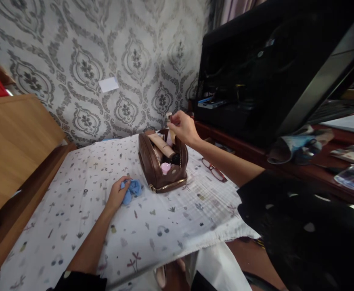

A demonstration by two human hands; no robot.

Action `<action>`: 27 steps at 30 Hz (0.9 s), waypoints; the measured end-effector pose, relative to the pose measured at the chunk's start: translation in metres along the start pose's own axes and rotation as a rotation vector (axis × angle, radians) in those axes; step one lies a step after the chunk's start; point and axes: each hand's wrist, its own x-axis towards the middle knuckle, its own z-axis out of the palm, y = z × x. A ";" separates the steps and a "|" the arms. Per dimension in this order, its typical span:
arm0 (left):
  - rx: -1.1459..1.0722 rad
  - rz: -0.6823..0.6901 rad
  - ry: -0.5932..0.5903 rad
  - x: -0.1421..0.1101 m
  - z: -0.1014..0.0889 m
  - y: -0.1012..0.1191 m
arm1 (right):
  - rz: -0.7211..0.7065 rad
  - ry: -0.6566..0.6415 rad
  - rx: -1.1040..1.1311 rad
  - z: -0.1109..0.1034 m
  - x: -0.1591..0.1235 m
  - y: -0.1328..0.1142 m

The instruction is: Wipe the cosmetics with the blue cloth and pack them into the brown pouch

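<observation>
A brown leather pouch point(152, 167) stands open on the patterned cloth point(152, 226), packed with cosmetic tubes and a pink-capped bottle point(165, 167). My right hand point(183, 128) hovers over the pouch's far end, fingers pinched on a small beige tube point(170, 118) that points upward. My left hand point(118, 195) rests on the cloth just left of the pouch, closed on a crumpled blue cloth point(132, 189).
Red-framed glasses point(213, 170) lie on the cloth right of the pouch. A dark wooden desk point(288, 171) with a large black monitor point(267, 68) and clutter stands at the right. A wooden board point(10, 145) runs along the left. Patterned wallpaper point(104, 48) is behind.
</observation>
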 end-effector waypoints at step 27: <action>0.466 -0.018 0.179 -0.005 -0.020 0.013 | 0.343 -0.176 0.109 0.008 -0.023 0.038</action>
